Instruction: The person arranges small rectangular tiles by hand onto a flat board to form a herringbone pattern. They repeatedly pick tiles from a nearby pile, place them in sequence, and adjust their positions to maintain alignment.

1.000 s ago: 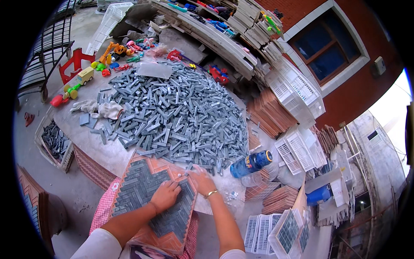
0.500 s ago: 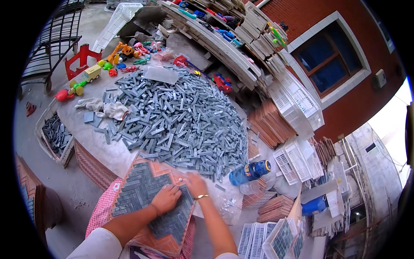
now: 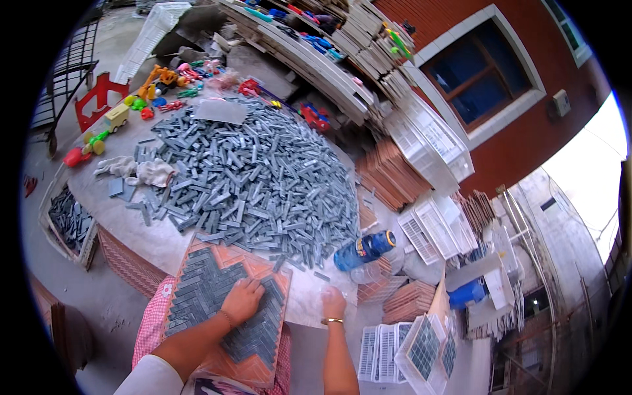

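A mosaic panel of narrow grey-green tile strips lies over my lap, laid in a herringbone pattern within a zigzag-edged orange backing. My left hand rests palm down on its tiles, fingers a little bent and holding nothing that shows. To the right of the panel, my right hand, with a bracelet at the wrist, is low over the pale tabletop. Its fingers look bunched together and are slightly blurred; anything between them is too small to make out. A large heap of loose tile strips spreads beyond the panel.
A blue bottle stands right of the heap. White gloves and plastic toys lie at the left. Orange backing sheets and white crates are stacked on the right. A tray of dark strips sits far left.
My right hand has left the panel's upper right edge and moved right and down to the tabletop. My left hand stays on the tiles. The whole view has shifted slightly.
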The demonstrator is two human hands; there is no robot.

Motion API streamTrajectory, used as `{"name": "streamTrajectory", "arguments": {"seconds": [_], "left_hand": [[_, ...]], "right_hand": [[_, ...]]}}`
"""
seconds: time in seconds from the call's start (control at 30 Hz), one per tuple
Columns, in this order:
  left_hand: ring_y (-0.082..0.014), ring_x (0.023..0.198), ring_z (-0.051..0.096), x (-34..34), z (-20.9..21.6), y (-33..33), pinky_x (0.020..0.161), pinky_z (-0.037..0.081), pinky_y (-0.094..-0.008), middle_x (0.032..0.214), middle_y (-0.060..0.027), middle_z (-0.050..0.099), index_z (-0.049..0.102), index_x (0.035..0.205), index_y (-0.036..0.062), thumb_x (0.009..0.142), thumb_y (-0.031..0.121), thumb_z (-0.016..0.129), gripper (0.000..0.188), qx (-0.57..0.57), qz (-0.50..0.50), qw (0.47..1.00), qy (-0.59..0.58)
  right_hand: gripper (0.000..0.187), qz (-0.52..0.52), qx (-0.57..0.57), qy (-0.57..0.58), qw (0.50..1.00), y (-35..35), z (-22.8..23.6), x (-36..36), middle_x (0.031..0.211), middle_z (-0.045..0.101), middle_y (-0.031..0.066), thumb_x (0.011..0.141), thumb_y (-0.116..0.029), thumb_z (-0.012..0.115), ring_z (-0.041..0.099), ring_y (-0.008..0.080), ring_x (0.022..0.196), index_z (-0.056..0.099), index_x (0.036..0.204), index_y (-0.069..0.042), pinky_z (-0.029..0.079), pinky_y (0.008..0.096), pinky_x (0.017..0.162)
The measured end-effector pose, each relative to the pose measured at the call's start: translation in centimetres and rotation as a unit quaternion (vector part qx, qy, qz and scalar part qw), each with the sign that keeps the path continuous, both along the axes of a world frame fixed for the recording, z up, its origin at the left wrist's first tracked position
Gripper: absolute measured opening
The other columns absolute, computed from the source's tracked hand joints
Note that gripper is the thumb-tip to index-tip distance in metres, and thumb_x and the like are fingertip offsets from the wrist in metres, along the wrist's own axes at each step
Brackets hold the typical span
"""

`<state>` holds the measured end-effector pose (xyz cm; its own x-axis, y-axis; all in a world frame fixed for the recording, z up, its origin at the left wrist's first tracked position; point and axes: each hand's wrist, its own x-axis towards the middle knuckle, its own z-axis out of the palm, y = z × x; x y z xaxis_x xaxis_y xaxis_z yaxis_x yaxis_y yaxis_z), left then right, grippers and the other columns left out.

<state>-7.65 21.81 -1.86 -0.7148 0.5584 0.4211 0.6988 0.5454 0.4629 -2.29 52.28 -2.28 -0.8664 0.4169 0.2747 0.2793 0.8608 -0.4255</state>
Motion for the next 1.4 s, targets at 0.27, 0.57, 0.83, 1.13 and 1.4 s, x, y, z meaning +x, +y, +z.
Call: {"name": "streamTrajectory", "arguments": {"seconds": [0.27, 0.57, 0.83, 1.13, 1.4], "left_hand": [[-0.0276, 0.100, 0.051, 0.0, -0.2, 0.4, 0.087, 0.041, -0.0396, 0.100, -0.0112, 0.054, 0.056, 0.091, 0.0029, 0.076, 0.009, 0.049, 0.018, 0.045, 0.000, 0.999, 0.002], [-0.0320, 0.100, 0.052, -0.7, -1.2, -0.1, 0.089, 0.040, -0.0410, 0.106, -0.0152, 0.057, 0.058, 0.091, 0.0004, 0.075, 0.009, 0.050, 0.020, 0.016, 0.003, 1.000, 0.019], [-0.0343, 0.100, 0.051, -0.3, -0.7, 0.6, 0.089, 0.039, -0.0437, 0.103, -0.0163, 0.056, 0.055, 0.094, -0.0006, 0.075, 0.004, 0.049, 0.021, 0.011, -0.022, 0.999, 0.026], [-0.0372, 0.088, 0.054, -0.5, 0.6, -0.2, 0.080, 0.042, -0.0455, 0.095, -0.0193, 0.058, 0.056, 0.092, -0.0001, 0.074, 0.005, 0.049, 0.019, -0.004, -0.007, 0.999, 0.032], [-0.0349, 0.091, 0.058, -0.9, -1.0, 0.0, 0.084, 0.046, -0.0422, 0.093, -0.0190, 0.061, 0.061, 0.087, 0.0003, 0.075, 0.009, 0.047, 0.020, 0.018, -0.008, 0.997, -0.073]], "right_hand": [[0.057, -0.217, 0.048, 0.016, 0.975, 0.4, 0.9, 5.6, 0.124, 0.047, 0.0220, 0.074, -0.029, 0.066, 0.043, 0.0351, 0.117, 0.048, 0.120, 0.001, 0.033, 0.0400, 0.099], [0.098, -0.180, -0.030, -0.002, 0.983, -0.9, -3.3, -0.1, 0.141, 0.024, 0.0287, 0.069, -0.055, 0.066, 0.018, 0.0396, 0.133, 0.027, 0.135, 0.006, 0.017, 0.0442, 0.109], [0.075, -0.055, -0.018, -0.066, 0.996, 0.3, -0.2, -0.7, 0.133, 0.041, 0.0193, 0.066, -0.055, 0.068, 0.038, 0.0360, 0.122, 0.049, 0.122, -0.009, 0.027, 0.0449, 0.103], [0.029, -0.102, -0.006, -0.001, 0.995, -1.2, -2.3, -2.8, 0.104, 0.057, 0.0121, 0.078, -0.024, 0.060, 0.051, 0.0339, 0.100, 0.058, 0.105, -0.012, 0.037, 0.0473, 0.090], [0.055, -0.159, 0.007, 0.023, 0.987, -0.3, -4.3, -2.9, 0.108, 0.059, 0.0140, 0.066, -0.034, 0.073, 0.050, 0.0316, 0.107, 0.055, 0.112, -0.008, 0.036, 0.0440, 0.095]]}}
